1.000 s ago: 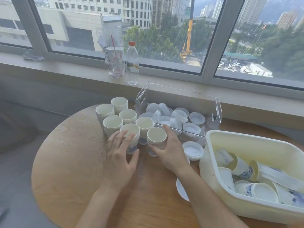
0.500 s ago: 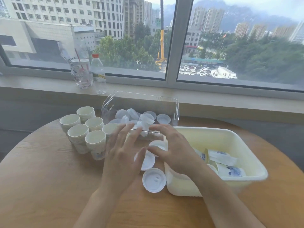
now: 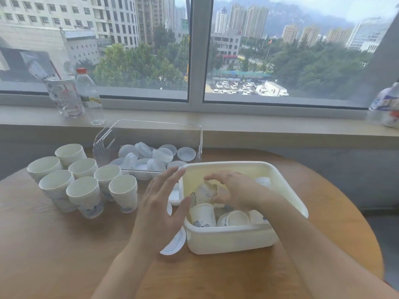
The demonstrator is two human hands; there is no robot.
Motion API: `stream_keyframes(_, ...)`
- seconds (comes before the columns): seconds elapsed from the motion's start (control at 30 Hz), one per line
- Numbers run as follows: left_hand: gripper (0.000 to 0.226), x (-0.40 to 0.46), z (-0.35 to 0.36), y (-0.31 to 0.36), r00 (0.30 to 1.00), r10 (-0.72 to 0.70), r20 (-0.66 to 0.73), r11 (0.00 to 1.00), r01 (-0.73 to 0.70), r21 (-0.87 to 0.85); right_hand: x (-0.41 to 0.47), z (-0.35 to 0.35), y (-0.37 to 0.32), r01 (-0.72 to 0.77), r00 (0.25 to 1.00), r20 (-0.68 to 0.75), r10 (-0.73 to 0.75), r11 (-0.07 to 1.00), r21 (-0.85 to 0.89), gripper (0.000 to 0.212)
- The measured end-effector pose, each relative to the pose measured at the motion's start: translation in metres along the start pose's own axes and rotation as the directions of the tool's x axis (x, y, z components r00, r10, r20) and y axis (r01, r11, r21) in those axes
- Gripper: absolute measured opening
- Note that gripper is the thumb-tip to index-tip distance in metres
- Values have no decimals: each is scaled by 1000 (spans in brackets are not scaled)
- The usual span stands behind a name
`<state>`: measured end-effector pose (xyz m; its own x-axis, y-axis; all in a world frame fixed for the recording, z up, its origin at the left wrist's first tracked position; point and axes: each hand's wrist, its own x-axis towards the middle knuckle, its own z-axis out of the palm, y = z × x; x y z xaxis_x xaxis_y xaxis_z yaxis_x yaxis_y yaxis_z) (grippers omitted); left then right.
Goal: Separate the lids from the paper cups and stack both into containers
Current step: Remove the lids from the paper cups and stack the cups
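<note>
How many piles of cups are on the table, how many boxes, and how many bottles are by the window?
Piles of cups: 7
Boxes: 2, the clear box with lids and the cream tub
Bottles: 2, one on the left of the sill, one at the right edge
Total: 11

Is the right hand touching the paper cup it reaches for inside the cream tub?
Touching. The head view shows the right hand inside the cream tub, its fingers curled over the top and its thumb against the side of a tilted paper cup.
</note>
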<state>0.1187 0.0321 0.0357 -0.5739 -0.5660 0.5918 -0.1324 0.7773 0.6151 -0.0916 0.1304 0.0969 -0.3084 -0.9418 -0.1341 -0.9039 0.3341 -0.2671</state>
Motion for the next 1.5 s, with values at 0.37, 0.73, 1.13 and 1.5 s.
stream_keyframes(0.37,52,-1,-6,0,985,-140,104,983,151,-106,28,18,0,15,999,34,-7,972,-235,52)
stream_keyframes(0.73,52,1,-14,-1,978,-159,133,983,169,-68,3,2,13,9,998,-60,-15,995,-102,45)
stream_keyframes(1.13,75,34,1,41,977,-193,94,904,214,-370,-41,-33,3,208,962,-264,-74,825,525,35)
stream_keyframes(1.5,66,35,7,45,960,-279,30,816,254,-519,-43,3,9,93,958,-260,120,730,677,35)
